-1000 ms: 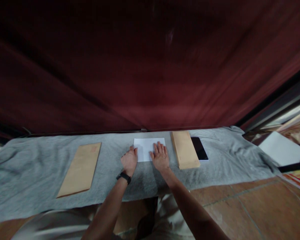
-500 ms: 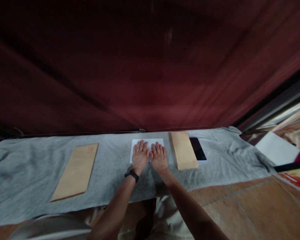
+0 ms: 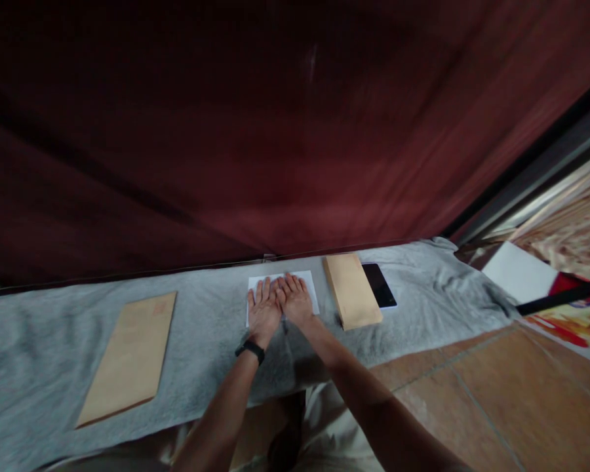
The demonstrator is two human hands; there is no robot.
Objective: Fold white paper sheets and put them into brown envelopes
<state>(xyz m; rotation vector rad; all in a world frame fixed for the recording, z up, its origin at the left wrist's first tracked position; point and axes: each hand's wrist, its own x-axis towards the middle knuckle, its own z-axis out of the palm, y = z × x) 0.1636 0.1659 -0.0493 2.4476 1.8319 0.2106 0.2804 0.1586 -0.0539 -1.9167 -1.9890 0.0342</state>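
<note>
A white sheet of paper (image 3: 309,280) lies on the grey cloth in front of me, partly covered by both hands. My left hand (image 3: 264,313), with a black watch on its wrist, rests flat on the paper's left half with fingers spread. My right hand (image 3: 295,300) lies flat just beside it, fingers stretched out, its thumb side touching or overlapping the left hand. To the right of the paper is a thick stack of brown envelopes (image 3: 353,290). Another brown envelope (image 3: 130,354), or a thin pile of them, lies on the left.
A dark-screened phone or tablet (image 3: 380,286) sits partly behind the envelope stack. The grey cloth (image 3: 206,341) covers the long surface, backed by a dark red curtain (image 3: 285,164). At far right are a white panel (image 3: 518,274) and a colourful printed sheet (image 3: 570,324) beyond a dark bar.
My right hand has slid left across the paper and now meets my left hand. The view has tilted and shifted slightly. The envelopes appear to stay in place.
</note>
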